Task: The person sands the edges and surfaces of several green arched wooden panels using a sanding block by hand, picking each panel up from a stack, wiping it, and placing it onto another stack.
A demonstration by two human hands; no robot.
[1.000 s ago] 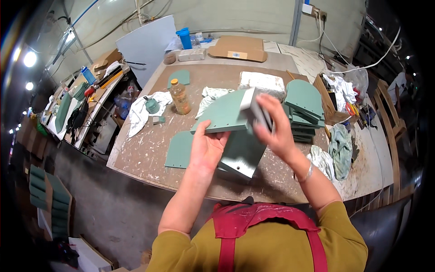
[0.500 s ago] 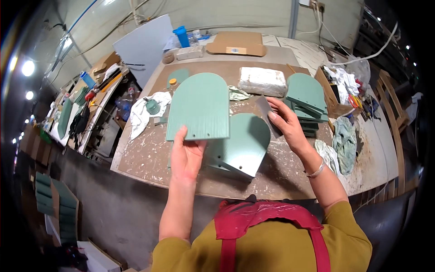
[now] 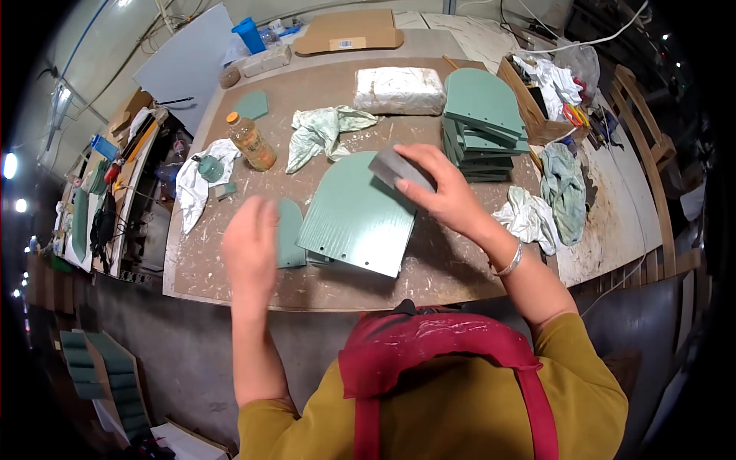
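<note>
A green arch-topped panel (image 3: 355, 215) lies flat on the brown worktable (image 3: 230, 276), resting on another green panel whose edge (image 3: 290, 234) shows to its left. My right hand (image 3: 445, 195) grips a grey sanding block (image 3: 397, 170) and presses it on the panel's upper right part. My left hand (image 3: 251, 249) is blurred and hovers over the table's near edge, left of the panels, with nothing in it. Its fingers look apart.
A stack of green panels (image 3: 483, 123) stands at the right. Rags (image 3: 326, 132), a bottle of amber liquid (image 3: 251, 142), a white wrapped bundle (image 3: 399, 90) and a small green piece (image 3: 251, 105) lie further back. A wooden box (image 3: 537, 107) of cloths sits at the far right.
The panel that my left hand held upright now lies flat on the table. My left hand has let go and moved left. My right hand has brought the block down onto the panel.
</note>
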